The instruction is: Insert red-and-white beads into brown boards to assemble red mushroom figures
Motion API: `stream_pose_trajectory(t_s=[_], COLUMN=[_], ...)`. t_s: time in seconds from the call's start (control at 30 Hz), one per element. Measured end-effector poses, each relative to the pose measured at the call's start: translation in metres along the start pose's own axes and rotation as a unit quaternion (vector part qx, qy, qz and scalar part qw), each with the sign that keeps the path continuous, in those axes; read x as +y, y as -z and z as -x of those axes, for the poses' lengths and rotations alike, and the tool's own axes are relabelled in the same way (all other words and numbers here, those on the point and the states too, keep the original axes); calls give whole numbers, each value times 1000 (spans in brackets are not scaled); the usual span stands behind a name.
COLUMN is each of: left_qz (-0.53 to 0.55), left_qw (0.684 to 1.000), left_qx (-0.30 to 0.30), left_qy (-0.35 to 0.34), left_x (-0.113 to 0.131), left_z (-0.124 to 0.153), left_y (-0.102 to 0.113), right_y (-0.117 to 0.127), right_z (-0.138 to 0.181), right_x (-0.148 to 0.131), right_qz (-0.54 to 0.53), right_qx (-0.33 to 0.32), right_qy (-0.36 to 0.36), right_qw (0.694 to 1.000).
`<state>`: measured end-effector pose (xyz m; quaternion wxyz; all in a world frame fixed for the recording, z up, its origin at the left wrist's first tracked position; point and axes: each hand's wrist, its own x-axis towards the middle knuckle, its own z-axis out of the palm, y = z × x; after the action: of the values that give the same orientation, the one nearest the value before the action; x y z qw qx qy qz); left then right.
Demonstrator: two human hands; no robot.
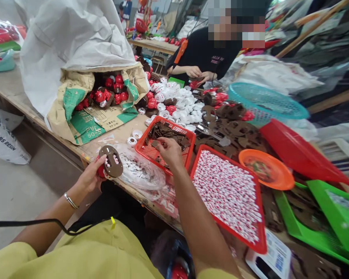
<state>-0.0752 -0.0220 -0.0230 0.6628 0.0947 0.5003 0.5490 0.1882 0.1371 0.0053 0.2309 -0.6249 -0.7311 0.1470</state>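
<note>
My left hand is closed around a red toy figure with an oval brown base, held at the table's near edge. The base faces up, and small white-and-red pieces show in its slots. Over a red basket of dark brown plastic pieces, my right hand pinches a small flat brown piece between thumb and fingers. A clear plastic bag of small whitish pieces lies between the two hands. To the right sits a red tray full of tiny white-and-red parts.
A paper sack spilling red toys stands at left. Beyond the basket lies a heap of white parts. A person works across the table. An orange plate, green trays and a blue basket crowd the right.
</note>
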Motion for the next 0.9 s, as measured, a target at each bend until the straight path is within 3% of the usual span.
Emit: stream_pose_trajectory(t_s=[0.1,0.17,0.23,0.43,0.73,0.9], left_qz=[-3,-5,-6,-23,-10,-15], left_qw=[1000,1000,1000,999,998,999], left_qx=[27,31,25,-32,-58,-46], left_qy=[-1,0,-2,4,20,16], left_x=[7,7,5,0,-7,-11], left_z=[-1,-1,0,5,2,1], left_y=[11,15,17,14,6,7], right_y=[-17,-34,-51,-76,-76,-75], right_z=[31,49,60,63,65,61], right_x=[-35,-52,-62,-64,-49,-41], right_qz=[-31,59,151,223,232,216], right_qx=[-114,-204,-236,-229,-200,-215], right_qy=[115,143,140,126,146,147], right_qw=[986,967,950,939,941,941])
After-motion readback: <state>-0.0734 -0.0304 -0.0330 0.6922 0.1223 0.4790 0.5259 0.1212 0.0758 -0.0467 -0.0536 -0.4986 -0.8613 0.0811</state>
